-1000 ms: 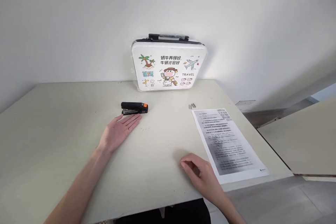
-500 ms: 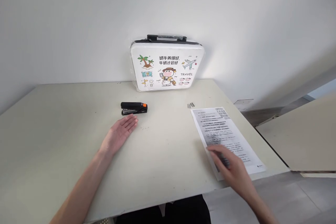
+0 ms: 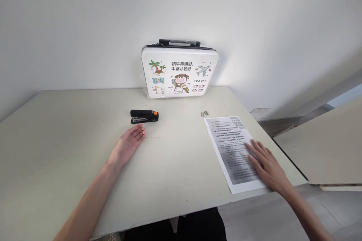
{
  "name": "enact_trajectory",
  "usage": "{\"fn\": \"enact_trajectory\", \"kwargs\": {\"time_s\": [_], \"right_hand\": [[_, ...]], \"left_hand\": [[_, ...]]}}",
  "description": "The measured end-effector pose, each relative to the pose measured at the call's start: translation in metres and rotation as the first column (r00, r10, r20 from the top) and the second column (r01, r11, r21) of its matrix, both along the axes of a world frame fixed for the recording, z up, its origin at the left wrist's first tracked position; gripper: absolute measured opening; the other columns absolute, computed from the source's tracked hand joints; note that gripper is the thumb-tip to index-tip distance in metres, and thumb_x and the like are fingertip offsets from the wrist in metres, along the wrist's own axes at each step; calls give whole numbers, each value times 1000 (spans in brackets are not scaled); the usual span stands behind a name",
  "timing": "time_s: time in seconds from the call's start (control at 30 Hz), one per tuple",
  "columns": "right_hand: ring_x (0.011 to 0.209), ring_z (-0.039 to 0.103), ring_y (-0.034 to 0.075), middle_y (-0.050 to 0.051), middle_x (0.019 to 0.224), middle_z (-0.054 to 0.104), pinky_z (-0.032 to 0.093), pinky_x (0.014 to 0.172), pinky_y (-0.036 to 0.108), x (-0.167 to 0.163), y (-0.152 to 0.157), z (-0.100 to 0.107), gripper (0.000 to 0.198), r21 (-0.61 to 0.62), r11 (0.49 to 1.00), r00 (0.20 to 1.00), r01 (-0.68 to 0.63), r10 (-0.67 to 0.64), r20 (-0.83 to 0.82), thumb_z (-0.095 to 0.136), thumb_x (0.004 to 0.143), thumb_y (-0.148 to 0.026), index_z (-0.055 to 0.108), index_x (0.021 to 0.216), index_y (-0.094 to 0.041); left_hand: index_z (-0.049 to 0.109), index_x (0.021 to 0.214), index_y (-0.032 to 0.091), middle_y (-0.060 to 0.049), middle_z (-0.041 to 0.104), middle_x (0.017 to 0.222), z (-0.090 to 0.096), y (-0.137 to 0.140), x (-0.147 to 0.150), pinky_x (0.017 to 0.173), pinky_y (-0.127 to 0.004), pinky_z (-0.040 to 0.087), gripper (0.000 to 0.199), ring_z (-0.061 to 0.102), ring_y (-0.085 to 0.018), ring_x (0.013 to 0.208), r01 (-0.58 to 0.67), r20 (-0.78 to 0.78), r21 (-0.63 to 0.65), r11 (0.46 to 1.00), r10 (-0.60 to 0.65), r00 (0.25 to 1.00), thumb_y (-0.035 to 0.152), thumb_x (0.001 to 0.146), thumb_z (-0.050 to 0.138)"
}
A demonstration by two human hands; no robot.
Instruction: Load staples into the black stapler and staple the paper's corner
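Observation:
Printed paper [image 3: 223,158] lies flat near the right side of the table. My right hand [image 3: 266,163] rests palm down on its right edge, fingers stretched out and holding nothing. On the left, my left hand [image 3: 130,143] lies on the table with the palm turned up and inward, fingers extended and empty. Just beyond its fingertips sits a black stapler [image 3: 144,116] with an orange patch. Small strips of staples [image 3: 204,113] lie just past the paper's top left corner.
A white case [image 3: 181,71] with cartoon prints and a black handle leans against the wall at the back of the table [image 3: 175,165]. To the right, beyond the table's edge, is another pale flat surface [image 3: 319,147] at an angle.
My right hand has moved right from above the paper's left part to its right edge and flattened, fingers spreading out. The left hand has barely moved.

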State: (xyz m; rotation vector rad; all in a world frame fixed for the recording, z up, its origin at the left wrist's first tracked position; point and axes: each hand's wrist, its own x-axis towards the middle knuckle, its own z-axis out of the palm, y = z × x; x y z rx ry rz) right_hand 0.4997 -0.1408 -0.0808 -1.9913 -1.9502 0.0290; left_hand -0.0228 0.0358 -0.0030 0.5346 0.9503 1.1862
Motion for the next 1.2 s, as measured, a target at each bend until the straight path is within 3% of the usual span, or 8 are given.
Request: {"fn": "enact_trajectory", "kwargs": {"time_s": [0.2,0.37,0.53,0.67,0.77,0.87,0.93,1.2], "right_hand": [[161,27,32,1,174,30,28,130,59,-40,-14,3,62,33,999,997,-38,35,62,44,107,-53,35,166,-36],[161,26,34,2,175,29,29,129,62,-85,-19,12,61,43,996,997,-80,80,7,50,107,-50,36,165,-37],[162,23,38,2,175,27,30,127,68,-147,-15,20,66,60,988,984,-141,147,-100,56,105,-46,32,166,-38],[163,15,40,2,176,24,27,126,73,-208,-8,24,70,97,980,955,-175,193,-223,62,103,-43,32,166,-40],[164,8,41,1,178,16,22,127,75,-253,-8,32,74,56,966,895,-253,255,-367,63,102,-45,28,167,-41],[164,4,40,-1,178,14,26,127,73,-283,-12,44,76,-78,928,791,-363,263,-553,62,103,-51,25,168,-42],[164,7,37,-2,177,18,32,126,68,-289,-14,52,71,-138,902,726,-410,231,-648,59,104,-51,28,167,-42],[156,41,27,1,160,54,41,126,56,-261,-2,64,43,-90,881,599,-465,238,-764,54,107,-38,58,150,-36]], "left_hand": [[78,100,13,-11,72,102,0,-1,3,92,-30,58,14,68,-20,96,39,-97,49,998,-34,995,21,95,68],[77,106,16,-11,73,103,-7,-7,6,96,-35,55,28,67,-25,101,158,-325,215,964,-82,942,42,93,75],[78,108,26,-9,74,116,-6,-26,21,107,-41,48,29,65,-30,110,389,-713,287,875,-76,697,50,92,74],[77,117,31,-8,69,136,-7,-43,31,123,-49,33,28,52,-35,137,541,-809,408,735,17,587,45,93,72],[74,129,31,-8,61,151,-14,-50,21,129,-55,17,37,41,-36,149,638,-891,385,667,89,445,44,94,71],[70,136,31,-8,55,158,-19,-53,-6,129,-59,10,47,36,-39,152,655,-941,323,683,158,300,47,93,72],[68,139,32,-8,53,160,-19,-57,-26,129,-60,11,50,36,-40,153,641,-951,303,706,181,250,49,92,73],[70,138,34,-5,54,159,-17,-72,-71,130,-60,11,56,34,-41,154,543,-943,311,780,184,276,48,84,80]]}}
